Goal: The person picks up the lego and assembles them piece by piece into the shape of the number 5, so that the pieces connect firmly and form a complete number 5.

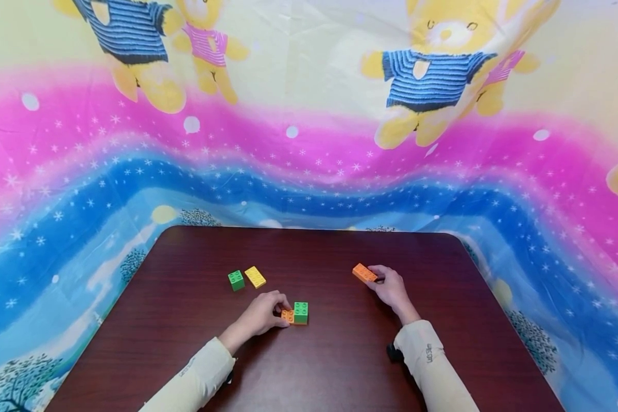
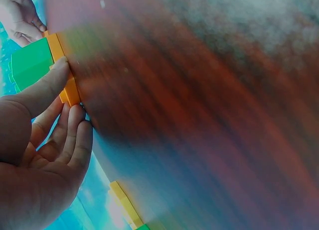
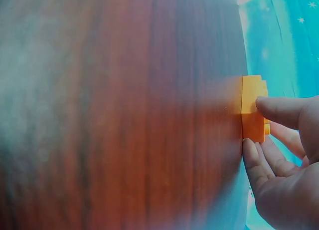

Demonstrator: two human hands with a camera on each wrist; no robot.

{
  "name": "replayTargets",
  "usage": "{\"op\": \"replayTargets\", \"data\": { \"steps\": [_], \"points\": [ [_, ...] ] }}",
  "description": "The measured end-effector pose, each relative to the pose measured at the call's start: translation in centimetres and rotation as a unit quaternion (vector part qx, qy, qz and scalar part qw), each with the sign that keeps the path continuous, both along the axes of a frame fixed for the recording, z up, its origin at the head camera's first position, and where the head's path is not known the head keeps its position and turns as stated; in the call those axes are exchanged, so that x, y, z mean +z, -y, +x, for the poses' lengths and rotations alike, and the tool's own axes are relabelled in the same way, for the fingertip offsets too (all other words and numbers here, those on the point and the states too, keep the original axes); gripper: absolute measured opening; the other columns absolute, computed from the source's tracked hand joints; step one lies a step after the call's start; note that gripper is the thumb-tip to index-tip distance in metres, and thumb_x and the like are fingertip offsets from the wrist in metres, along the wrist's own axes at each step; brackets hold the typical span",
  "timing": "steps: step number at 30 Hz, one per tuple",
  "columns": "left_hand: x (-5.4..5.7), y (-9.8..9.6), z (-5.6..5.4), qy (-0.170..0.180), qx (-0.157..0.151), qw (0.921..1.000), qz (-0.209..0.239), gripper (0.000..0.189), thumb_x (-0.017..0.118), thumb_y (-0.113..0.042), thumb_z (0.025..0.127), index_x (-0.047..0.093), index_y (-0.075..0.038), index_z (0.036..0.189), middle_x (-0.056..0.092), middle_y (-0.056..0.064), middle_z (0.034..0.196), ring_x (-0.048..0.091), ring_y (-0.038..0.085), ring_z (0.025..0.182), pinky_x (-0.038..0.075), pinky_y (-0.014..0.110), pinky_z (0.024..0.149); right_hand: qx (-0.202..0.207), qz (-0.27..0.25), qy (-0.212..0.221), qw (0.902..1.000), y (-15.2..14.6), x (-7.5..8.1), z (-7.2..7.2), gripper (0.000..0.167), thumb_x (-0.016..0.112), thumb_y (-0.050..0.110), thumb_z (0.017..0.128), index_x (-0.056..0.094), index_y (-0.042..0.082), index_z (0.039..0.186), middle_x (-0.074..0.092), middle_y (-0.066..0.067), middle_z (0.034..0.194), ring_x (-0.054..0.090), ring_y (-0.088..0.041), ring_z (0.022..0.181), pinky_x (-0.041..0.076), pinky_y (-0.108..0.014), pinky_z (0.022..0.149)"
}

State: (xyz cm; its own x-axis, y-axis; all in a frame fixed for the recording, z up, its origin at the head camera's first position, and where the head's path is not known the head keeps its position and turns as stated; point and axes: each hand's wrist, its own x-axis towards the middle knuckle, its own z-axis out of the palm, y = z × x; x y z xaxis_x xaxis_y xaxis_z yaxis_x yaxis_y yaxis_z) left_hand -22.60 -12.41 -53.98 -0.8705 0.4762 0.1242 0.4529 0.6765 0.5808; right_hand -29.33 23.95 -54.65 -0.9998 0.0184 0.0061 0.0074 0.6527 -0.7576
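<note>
My left hand pinches the left end of a flat orange building block between thumb and fingers. A taller green block sits on that block's right part; in the left wrist view the same green block stands out from the thin orange one. Farther right, my right hand grips the near end of another orange block. In the right wrist view the thumb lies against this orange block, whose studs face away from the table, and the fingertips are at its lower end.
A small green block and a flat yellow block lie side by side on the dark wooden table, beyond the left hand. A patterned cloth with bears hangs behind and around the table.
</note>
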Motion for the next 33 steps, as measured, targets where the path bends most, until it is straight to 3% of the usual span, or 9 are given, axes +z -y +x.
{"op": "replayTargets", "data": {
  "steps": [33],
  "points": [
    [0.1,0.0,0.1,0.013,0.003,0.9999,-0.005,0.025,0.091,-0.013,0.078,0.074,-0.012,0.096,0.065,0.000,0.091,0.063,0.018,0.084,0.052,0.029,0.075,0.004,-0.012,-0.012,0.9999,1.4,0.3,1.0,0.042,0.074,0.009,0.096,0.067,0.009,0.137,0.065,-0.020,0.136,0.066,-0.031,0.107,0.057,-0.049,0.094]
  ]
}}
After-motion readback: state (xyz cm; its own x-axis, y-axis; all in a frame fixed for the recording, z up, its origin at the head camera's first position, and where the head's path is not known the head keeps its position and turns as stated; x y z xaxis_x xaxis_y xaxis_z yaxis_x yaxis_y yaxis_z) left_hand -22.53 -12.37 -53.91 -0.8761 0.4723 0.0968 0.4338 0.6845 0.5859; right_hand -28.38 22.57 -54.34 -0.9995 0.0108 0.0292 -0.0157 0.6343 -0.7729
